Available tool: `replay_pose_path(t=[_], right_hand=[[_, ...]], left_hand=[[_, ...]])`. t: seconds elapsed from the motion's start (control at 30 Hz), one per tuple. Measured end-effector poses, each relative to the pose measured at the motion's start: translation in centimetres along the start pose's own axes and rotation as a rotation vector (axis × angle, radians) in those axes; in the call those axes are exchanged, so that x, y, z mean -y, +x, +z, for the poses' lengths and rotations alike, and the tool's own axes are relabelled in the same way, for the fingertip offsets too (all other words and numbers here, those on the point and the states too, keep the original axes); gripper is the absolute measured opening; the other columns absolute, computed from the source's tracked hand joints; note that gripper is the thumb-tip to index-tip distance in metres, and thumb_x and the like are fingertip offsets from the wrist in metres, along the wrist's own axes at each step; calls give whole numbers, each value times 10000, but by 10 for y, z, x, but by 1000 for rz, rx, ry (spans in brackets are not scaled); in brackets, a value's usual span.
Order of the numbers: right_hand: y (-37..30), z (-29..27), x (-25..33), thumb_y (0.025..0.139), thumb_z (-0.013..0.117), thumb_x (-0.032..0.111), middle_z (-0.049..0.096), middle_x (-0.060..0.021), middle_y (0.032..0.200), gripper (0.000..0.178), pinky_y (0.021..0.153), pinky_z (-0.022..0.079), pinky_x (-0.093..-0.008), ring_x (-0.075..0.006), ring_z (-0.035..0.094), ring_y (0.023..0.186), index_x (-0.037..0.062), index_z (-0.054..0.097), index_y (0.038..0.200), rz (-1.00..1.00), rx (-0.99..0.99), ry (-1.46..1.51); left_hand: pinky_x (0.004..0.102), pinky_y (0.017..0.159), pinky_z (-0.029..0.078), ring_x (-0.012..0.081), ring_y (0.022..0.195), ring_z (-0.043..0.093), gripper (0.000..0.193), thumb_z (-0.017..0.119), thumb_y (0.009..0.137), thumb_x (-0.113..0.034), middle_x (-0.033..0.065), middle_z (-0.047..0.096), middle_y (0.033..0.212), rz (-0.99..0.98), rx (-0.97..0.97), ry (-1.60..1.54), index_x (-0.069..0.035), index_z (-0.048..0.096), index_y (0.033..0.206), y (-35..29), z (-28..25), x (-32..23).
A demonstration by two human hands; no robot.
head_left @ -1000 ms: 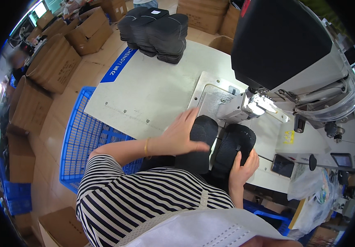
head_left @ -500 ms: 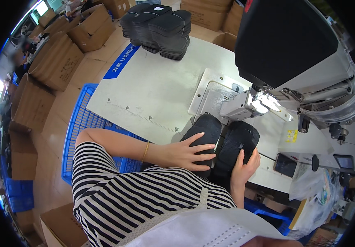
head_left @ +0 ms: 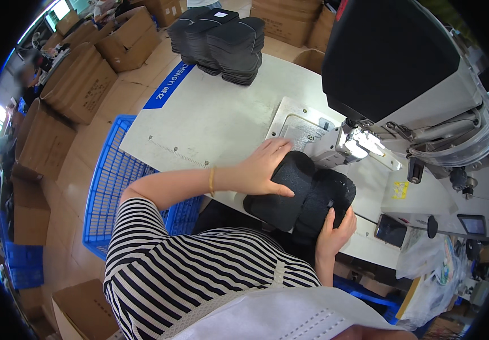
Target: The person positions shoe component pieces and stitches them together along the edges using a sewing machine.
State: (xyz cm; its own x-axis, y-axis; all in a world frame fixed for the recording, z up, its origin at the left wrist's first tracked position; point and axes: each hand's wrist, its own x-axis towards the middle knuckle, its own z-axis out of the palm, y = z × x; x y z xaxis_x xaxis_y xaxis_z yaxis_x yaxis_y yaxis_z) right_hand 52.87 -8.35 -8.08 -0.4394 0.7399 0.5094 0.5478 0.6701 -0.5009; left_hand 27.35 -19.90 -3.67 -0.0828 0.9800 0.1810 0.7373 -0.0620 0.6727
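Note:
Two black rounded mesh fabric pieces lie side by side at the near edge of the white table, below the lit needle area of a sewing machine (head_left: 357, 141). My left hand (head_left: 261, 170) is at the upper left edge of the left piece (head_left: 284, 207). Its thumb rests on the fabric, and the other fingers stretch away toward the machine plate, slightly blurred. My right hand (head_left: 336, 231) grips the right piece (head_left: 325, 195) by its right side, thumb on top and fingers around the edge. The pieces touch or overlap along their inner sides.
Stacks of black pieces (head_left: 221, 42) stand on the far part of the white table (head_left: 199, 124). A blue plastic crate (head_left: 105, 187) sits left of it. A phone (head_left: 390, 228) lies at the right, near plastic bags (head_left: 425, 255). Cardboard boxes (head_left: 80, 85) line the floor.
My left hand has slid up and left, from lying spread across the left piece to its upper edge. That piece has turned and moved closer to the right one. My right hand keeps its grip.

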Motion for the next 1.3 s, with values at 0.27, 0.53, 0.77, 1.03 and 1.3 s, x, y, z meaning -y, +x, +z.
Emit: replay_pose_path(t=[0.27, 0.53, 0.77, 1.03, 1.3], right_hand=[[7, -3, 11, 864, 657, 59, 576, -186, 1238, 423, 1034, 342, -474, -351, 514, 1162, -56, 525, 1249, -129, -56, -47], [1, -7, 8, 864, 651, 61, 572, -192, 1250, 419, 1063, 313, -485, -359, 500, 1182, -58, 534, 1249, -93, -26, -100], [18, -21, -14, 961, 566, 61, 596, -175, 1140, 338, 843, 495, -337, -249, 621, 956, -56, 514, 1274, 93, -224, 86], [61, -54, 41, 967, 519, -24, 637, -103, 1116, 222, 879, 483, -272, -151, 594, 997, -60, 619, 1162, -133, 66, 252], [57, -22, 64, 1018, 424, 229, 660, -114, 1063, 360, 886, 477, -306, -189, 610, 989, -34, 615, 1173, 323, 118, 1221]], left_hand=[[438, 1045, 387, 352, 1208, 492, 800, 756, 780, -410, 195, 512, 1294, 13, -321, 357, 49, 445, 1357, -9, 35, -12], [421, 989, 409, 337, 1122, 528, 592, 811, 727, -266, 167, 530, 1141, 14, -447, 368, -8, 508, 1166, -5, 34, -24], [408, 786, 493, 329, 916, 620, 687, 776, 766, -139, 142, 596, 990, -219, -201, -206, -61, 404, 1338, 7, 27, -32], [280, 793, 558, 132, 880, 669, 389, 777, 793, -48, 69, 712, 992, -240, -337, -1408, 25, 649, 1153, 20, -18, -59], [273, 711, 552, 106, 790, 653, 277, 735, 850, -134, 73, 711, 922, -162, -554, -1023, 46, 675, 1051, 35, -8, -74]])
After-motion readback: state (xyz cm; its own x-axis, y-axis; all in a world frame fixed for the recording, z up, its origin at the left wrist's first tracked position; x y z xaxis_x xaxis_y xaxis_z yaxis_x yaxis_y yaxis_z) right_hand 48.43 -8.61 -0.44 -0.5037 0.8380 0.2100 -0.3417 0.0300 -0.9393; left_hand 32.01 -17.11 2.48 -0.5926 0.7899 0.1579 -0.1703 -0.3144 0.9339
